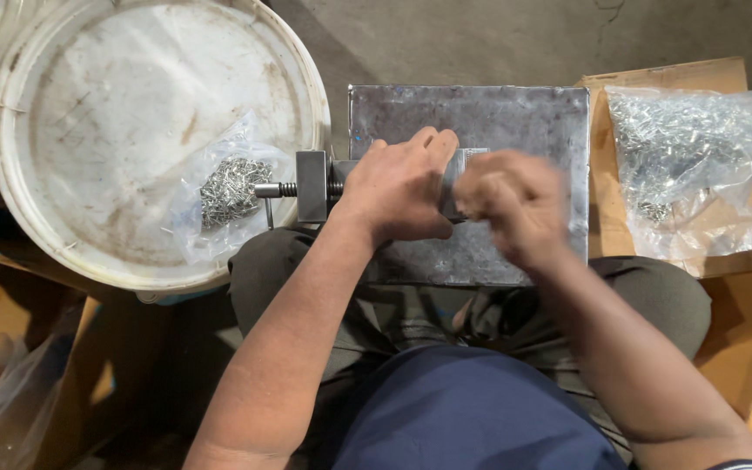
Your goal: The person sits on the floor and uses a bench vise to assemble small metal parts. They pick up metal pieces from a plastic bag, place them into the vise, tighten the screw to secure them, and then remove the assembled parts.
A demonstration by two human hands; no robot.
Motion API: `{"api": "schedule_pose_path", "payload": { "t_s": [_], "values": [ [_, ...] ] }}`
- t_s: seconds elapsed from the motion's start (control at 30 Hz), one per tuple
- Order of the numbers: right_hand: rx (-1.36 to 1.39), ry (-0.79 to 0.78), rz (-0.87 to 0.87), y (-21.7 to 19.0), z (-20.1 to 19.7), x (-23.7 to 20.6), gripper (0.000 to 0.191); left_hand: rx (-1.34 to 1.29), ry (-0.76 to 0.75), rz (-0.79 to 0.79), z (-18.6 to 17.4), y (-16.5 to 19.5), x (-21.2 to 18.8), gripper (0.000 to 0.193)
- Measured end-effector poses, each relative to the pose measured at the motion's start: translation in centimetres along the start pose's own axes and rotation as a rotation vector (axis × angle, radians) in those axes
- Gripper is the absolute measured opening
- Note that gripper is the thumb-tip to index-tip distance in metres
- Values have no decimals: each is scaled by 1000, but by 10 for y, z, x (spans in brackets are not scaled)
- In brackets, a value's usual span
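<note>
We see a small grey metal vise, a squarish block with a threaded screw and a thin cross-handle sticking out toward the left, sitting at the left edge of a scuffed steel plate that rests on the person's lap. Our left hand lies curled over the vise body, fingers closed around it, while the right hand hovers just beside it over the plate, blurred, so we cannot tell whether it grips anything. A clear bag of small metal pins lies on a white bucket lid to the left, and a fuller bag of shiny parts rests on cardboard to the right.
</note>
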State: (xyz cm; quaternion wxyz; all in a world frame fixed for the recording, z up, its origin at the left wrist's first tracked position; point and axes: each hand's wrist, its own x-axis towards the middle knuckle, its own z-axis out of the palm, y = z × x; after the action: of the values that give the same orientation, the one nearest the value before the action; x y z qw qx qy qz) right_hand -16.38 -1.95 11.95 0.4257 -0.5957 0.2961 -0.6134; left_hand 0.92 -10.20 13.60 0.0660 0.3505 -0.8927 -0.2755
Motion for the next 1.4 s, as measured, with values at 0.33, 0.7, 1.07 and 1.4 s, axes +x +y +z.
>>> {"api": "schedule_pose_path", "payload": {
  "t_s": [0.33, 0.7, 1.07, 1.4],
  "values": [
    [26, 8, -77, -3, 5, -7, 42, 45, -135, -91, -2, 4, 0, 72],
    [52, 55, -108, -4, 5, -7, 39, 22, -40, -38, 1, 2, -2, 72],
    [34, 10, -8, -5, -2, -3, 39, 41, 0, -8, 3, 2, -2, 78],
    [124, 18, -53, -7, -5, -4, 36, 31, -33, -41, 2, 6, -2, 76]
  ]
}}
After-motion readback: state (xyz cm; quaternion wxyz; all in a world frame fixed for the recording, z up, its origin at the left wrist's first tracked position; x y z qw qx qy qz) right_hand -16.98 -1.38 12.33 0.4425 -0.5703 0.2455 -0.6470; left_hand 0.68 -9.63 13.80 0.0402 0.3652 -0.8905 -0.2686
